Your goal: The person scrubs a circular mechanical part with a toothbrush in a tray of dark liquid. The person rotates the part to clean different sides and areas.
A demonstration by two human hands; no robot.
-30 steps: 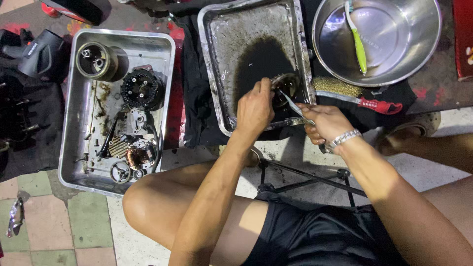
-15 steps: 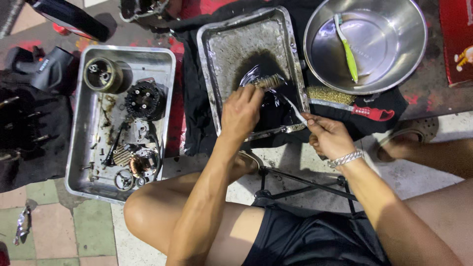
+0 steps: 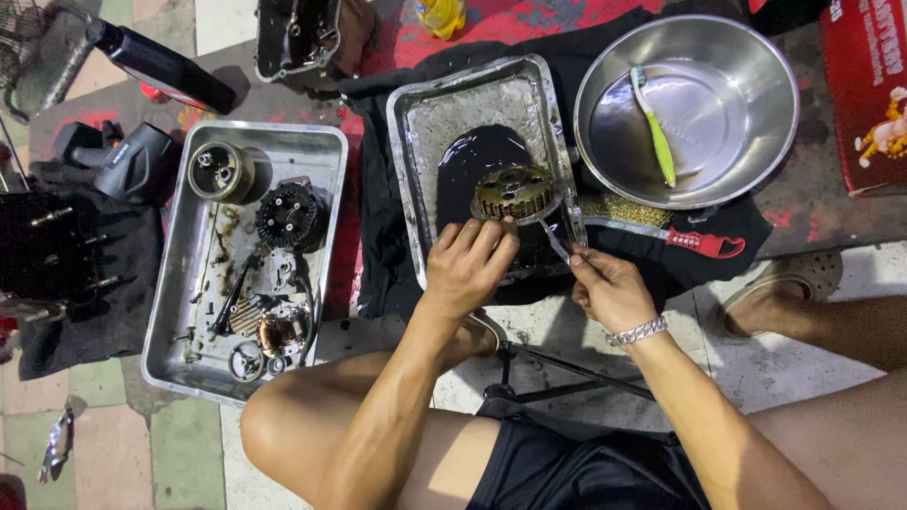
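My left hand (image 3: 470, 264) grips the near edge of a round, toothed metal gear part (image 3: 513, 193), holding it tilted up over a pool of dark liquid in a steel tray (image 3: 420, 132). My right hand (image 3: 609, 288) is closed on the handle of a thin light-coloured brush (image 3: 557, 244), whose head points at the gear's right side. A metal bracelet sits on my right wrist.
A second steel tray (image 3: 326, 142) at the left holds several engine parts. A steel bowl (image 3: 756, 151) at the upper right holds a green toothbrush (image 3: 654, 127). A red-handled wire brush (image 3: 661, 227) lies below the bowl. Black cloth lies under the trays. My knees and a stool frame are below.
The gear has been lifted out of the dark liquid and turned face-up. My right hand moved left, closer to the tray. The camera view shifted.
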